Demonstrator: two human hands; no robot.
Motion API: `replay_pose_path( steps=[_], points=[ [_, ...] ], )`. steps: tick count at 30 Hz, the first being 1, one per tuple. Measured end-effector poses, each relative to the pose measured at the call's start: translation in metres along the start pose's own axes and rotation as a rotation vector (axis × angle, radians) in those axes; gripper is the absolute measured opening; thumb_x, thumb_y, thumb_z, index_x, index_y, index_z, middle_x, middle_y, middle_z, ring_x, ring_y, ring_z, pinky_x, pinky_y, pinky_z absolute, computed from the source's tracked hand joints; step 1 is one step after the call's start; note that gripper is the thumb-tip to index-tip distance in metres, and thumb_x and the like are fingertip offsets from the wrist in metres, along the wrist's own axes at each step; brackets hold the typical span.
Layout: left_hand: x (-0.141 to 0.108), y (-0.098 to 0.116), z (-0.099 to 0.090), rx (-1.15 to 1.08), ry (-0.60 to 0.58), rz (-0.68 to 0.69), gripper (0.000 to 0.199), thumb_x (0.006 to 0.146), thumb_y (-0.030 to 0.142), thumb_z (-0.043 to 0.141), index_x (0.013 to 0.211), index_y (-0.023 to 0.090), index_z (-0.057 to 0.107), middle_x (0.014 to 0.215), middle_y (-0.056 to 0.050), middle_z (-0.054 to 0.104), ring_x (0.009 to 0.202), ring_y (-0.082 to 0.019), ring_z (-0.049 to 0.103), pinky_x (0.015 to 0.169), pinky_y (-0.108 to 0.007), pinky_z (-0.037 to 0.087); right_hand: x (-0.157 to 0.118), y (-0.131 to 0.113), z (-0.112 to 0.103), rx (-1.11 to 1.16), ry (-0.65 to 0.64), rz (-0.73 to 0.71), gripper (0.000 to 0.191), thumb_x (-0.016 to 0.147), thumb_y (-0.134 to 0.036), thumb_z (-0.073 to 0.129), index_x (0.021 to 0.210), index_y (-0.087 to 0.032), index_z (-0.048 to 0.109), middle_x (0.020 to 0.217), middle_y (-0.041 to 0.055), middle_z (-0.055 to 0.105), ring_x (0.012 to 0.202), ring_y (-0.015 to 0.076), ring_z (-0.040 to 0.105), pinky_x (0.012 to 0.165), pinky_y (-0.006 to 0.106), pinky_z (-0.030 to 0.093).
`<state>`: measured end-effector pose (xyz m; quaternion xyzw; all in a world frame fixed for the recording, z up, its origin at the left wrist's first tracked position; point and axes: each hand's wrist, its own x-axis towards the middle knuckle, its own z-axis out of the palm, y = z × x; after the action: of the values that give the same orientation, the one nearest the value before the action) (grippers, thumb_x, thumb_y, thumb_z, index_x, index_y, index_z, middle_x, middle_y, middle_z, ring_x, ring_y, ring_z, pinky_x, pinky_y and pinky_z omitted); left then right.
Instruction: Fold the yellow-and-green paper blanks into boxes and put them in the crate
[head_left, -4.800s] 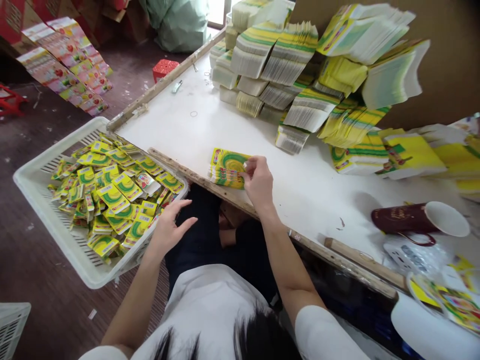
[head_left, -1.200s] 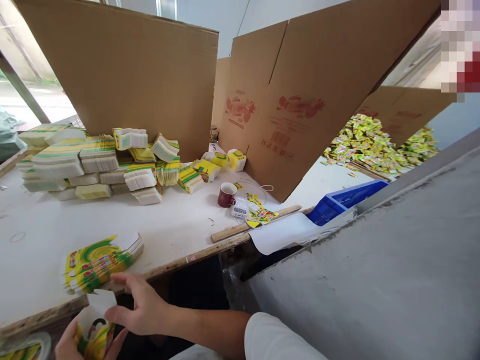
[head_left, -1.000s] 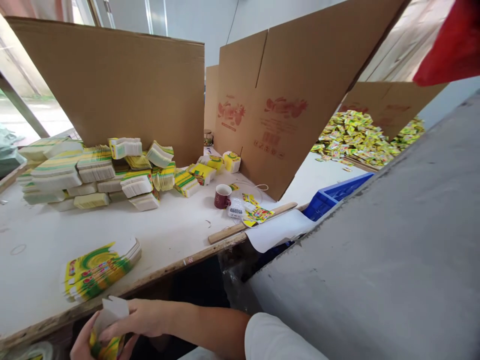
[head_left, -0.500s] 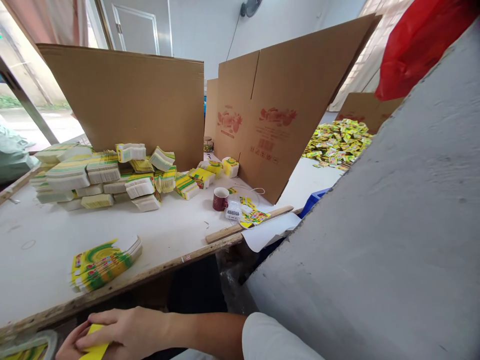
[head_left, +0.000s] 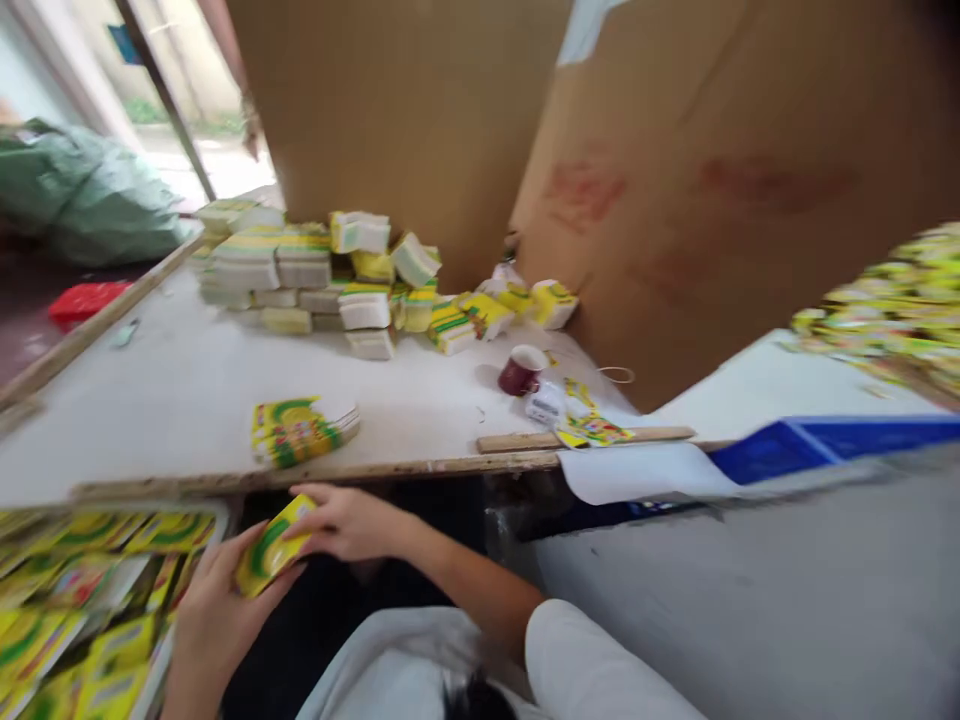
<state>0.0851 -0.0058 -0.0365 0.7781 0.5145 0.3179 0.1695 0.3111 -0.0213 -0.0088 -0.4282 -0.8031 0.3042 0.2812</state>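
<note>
A yellow and green packet [head_left: 274, 548] is held between both hands, below the table's front edge. My left hand [head_left: 221, 615] wraps round its lower left end. The fingers of my right hand [head_left: 341, 522] close on its upper right end. Just beyond the edge, a fanned stack of yellow cards [head_left: 300, 430] lies on the white table [head_left: 420, 400]. To the left of my left hand is a white-rimmed tray [head_left: 225, 512] with many similar yellow packets in it.
Bundled stacks [head_left: 304, 265] are piled along the back, before tall cardboard [head_left: 405, 110]. A maroon mug [head_left: 520, 370], a white device [head_left: 546, 403] and a wooden strip [head_left: 517, 442] lie to the right. A blue crate [head_left: 795, 445] and a packet heap [head_left: 900, 310] are farther right.
The view has swung left and down. My left hand and more of the tray now show. My right hand appears higher in view, and the yellow packet is now seen between both hands.
</note>
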Motion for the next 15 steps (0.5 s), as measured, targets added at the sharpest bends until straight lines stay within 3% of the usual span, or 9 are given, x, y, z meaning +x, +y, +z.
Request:
replay_pose_path(
  steps=[3, 6, 10, 12, 15],
  points=[
    [0.001, 0.011, -0.008, -0.009, -0.096, 0.005, 0.055, 0.073, 0.052, 0.078, 0.118, 0.025, 0.063, 0.110, -0.009, 0.071, 0.102, -0.032, 0.068, 0.091, -0.048, 0.057, 0.006, 0.007, -0.002, 0.143, 0.025, -0.024, 0.027, 0.088, -0.029, 0.072, 0.112, -0.017, 0.076, 0.146, 0.0162, 0.054, 0.138, 0.0205, 0.051, 0.112, 0.031, 0.041],
    [0.004, 0.020, -0.012, 0.070, -0.048, 0.001, 0.049, 0.078, 0.048, 0.076, 0.120, 0.028, 0.060, 0.112, -0.010, 0.070, 0.106, -0.031, 0.067, 0.095, -0.051, 0.056, 0.014, 0.007, 0.016, 0.257, 0.174, 0.087, 0.022, 0.085, -0.023, 0.074, 0.106, -0.021, 0.078, 0.144, 0.0138, 0.056, 0.137, 0.0222, 0.053, 0.111, 0.035, 0.044],
    [0.001, 0.015, -0.025, 0.138, -0.022, -0.037, 0.051, 0.080, 0.049, 0.075, 0.122, 0.025, 0.059, 0.112, -0.011, 0.067, 0.107, -0.030, 0.065, 0.094, -0.049, 0.056, 0.022, 0.000, 0.034, 0.358, 0.237, 0.069, 0.058, 0.083, -0.023, 0.075, 0.137, -0.021, 0.058, 0.149, 0.0160, 0.053, 0.139, 0.0233, 0.051, 0.112, 0.039, 0.045],
    [-0.005, -0.001, -0.044, 0.205, 0.051, -0.116, 0.055, 0.079, 0.053, 0.073, 0.122, 0.021, 0.060, 0.112, -0.011, 0.067, 0.107, -0.032, 0.065, 0.095, -0.051, 0.054, 0.028, 0.004, 0.025, 0.394, 0.264, 0.018, 0.071, 0.081, -0.030, 0.078, 0.145, -0.019, 0.049, 0.144, 0.0165, 0.057, 0.133, 0.0230, 0.056, 0.108, 0.037, 0.049],
    [-0.019, -0.034, -0.082, 0.516, 0.315, -0.360, 0.077, 0.073, 0.064, 0.073, 0.130, 0.014, 0.058, 0.120, -0.016, 0.065, 0.113, -0.043, 0.060, 0.099, -0.064, 0.046, 0.047, 0.024, -0.005, 0.259, 0.419, 0.068, 0.048, 0.089, -0.033, 0.069, 0.134, -0.020, 0.059, 0.127, 0.0126, 0.068, 0.121, 0.0228, 0.063, 0.104, 0.039, 0.050]
  ],
)
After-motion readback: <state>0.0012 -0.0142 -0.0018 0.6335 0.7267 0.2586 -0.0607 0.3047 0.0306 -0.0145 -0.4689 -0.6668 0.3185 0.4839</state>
